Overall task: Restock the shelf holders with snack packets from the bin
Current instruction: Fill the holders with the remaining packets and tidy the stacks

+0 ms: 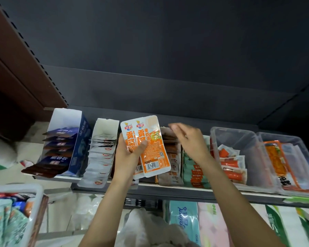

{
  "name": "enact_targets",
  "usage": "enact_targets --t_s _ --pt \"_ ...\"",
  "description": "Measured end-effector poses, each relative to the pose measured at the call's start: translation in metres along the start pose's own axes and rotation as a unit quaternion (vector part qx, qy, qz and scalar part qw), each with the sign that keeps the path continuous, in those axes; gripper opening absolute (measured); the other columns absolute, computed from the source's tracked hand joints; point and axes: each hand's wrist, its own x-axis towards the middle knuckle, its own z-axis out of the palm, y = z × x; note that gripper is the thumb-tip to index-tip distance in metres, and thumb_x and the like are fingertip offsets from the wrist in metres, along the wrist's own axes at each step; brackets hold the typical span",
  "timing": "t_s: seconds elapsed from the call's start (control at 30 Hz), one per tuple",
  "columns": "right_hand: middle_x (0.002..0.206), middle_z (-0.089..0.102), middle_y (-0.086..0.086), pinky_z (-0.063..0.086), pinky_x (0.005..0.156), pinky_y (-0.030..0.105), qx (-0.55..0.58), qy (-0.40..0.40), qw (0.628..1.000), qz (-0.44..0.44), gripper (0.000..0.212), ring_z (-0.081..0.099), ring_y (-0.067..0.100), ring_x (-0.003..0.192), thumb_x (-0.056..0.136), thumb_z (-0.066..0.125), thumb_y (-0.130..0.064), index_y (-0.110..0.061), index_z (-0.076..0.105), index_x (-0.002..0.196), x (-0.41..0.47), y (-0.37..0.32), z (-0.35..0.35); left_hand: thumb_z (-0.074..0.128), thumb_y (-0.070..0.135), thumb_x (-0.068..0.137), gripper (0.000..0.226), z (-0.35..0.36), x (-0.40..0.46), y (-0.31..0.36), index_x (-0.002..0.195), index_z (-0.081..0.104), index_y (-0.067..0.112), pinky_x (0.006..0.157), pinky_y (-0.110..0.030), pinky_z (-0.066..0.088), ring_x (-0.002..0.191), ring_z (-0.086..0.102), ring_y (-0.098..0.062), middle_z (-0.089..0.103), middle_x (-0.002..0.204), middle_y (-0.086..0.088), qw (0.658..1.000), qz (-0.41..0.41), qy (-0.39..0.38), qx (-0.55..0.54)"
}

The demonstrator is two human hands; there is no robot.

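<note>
Two orange snack packets (151, 148) sit fanned in your left hand (127, 154), its grip closed on their lower half, held above the shelf holders (169, 157). Your right hand (191, 139) hovers open over the holders. Judged light, glossy, slippery film with stiff sealed rims; pinch the edges.

dim upper half | even light on shelf goods | glare on wrappers | right fingertips motion-blurred | wide-angle edge bending

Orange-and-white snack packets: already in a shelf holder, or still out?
Out. The left hand grips the orange-and-white snack packets upright, in front of the holders; the right hand hovers open.
</note>
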Motion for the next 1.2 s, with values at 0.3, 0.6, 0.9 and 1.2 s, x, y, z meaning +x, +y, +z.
enact_targets --t_s 0.3,0.6,0.9,1.2 --pt "0.135 0.031 -0.009 0.045 0.087 0.026 -0.084 -0.040 0.996 -0.002 0.079 0.049 0.009 0.111 0.076 0.067 -0.058 -0.028 0.033 0.141 -0.045 -0.045 0.000 0.080 0.013 0.073 0.052 0.033 0.009 0.013 0.117 0.051 0.020 0.077 -0.032 0.056 0.096 0.066 -0.014 0.066 0.107 0.000 0.996 0.077 0.034 0.011" --pt "0.145 0.027 -0.004 0.049 0.088 0.031 -0.060 -0.019 0.998 0.027 0.078 0.050 0.016 0.117 0.083 0.065 -0.044 -0.020 0.025 0.145 -0.043 -0.046 0.005 0.056 0.009 0.094 0.027 0.048 0.006 0.007 0.118 0.045 0.006 0.072 -0.021 0.053 0.092 0.067 -0.008 0.067 0.103 -0.003 0.993 0.110 -0.020 0.023" --pt "0.103 0.065 0.000 0.056 0.065 0.020 0.114 0.100 0.986 0.064 0.017 0.065 0.005 0.079 0.098 0.046 -0.016 -0.016 0.055 0.113 -0.029 -0.021 -0.032 0.050 0.024 0.097 0.009 0.027 0.004 0.017 0.105 0.052 0.029 0.072 -0.025 0.055 0.089 0.067 -0.007 0.066 0.101 0.005 0.993 0.116 0.010 -0.011" --pt "0.104 0.067 -0.002 0.050 0.077 0.012 0.239 0.152 0.957 0.053 0.013 0.062 -0.005 0.090 0.092 0.056 -0.001 -0.008 0.053 0.102 0.036 0.020 -0.029 0.053 0.024 0.096 0.009 0.002 0.019 0.012 0.105 0.053 0.027 0.073 -0.031 0.055 0.085 0.067 -0.012 0.066 0.098 0.004 0.996 0.070 0.057 -0.012"
